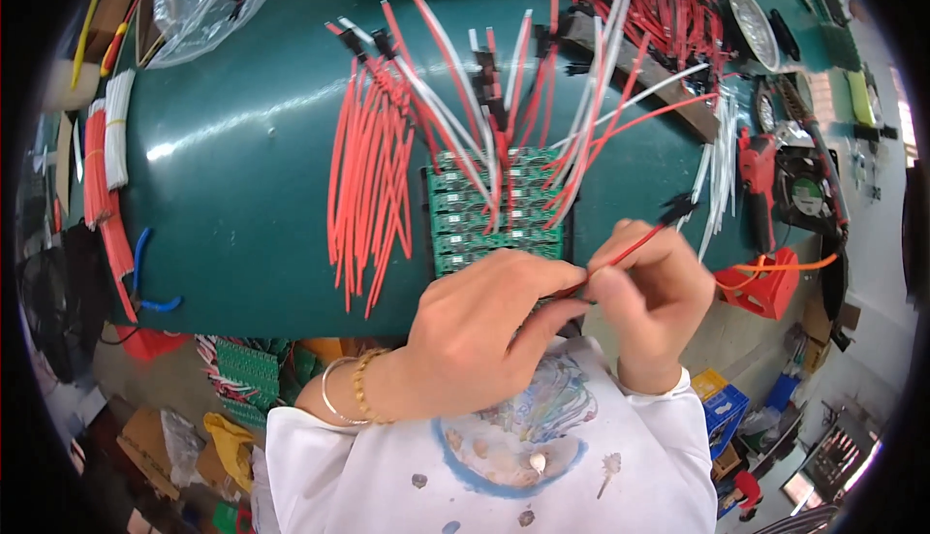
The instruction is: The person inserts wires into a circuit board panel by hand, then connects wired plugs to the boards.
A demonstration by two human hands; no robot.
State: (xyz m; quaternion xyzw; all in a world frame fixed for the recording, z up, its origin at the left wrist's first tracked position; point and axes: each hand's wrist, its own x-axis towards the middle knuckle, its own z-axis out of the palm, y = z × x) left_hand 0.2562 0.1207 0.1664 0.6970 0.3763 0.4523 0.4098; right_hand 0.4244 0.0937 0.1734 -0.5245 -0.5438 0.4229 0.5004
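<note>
My left hand [484,326] and my right hand [659,306] meet just in front of a panel of green circuit boards [450,214] at the table's near edge. Between their pinched fingertips runs a thin red wire [628,251], slanting up to the right past my right hand. A black connector [680,208] shows at its upper right end. Fingers hide the wire's other end. Red and white wires [494,171] stand up from the panel and fan out away from me. Left of it lies a bundle of red wires [373,185] with black connectors.
A grey bar [644,78] lies in front of a heap of red wires [644,1] at the far right. White wires [719,161] and a red-handled tool [759,180] are on the right. Blue pliers handles [145,277], wire bundles [116,127] and a clear plastic bag [223,1] lie left.
</note>
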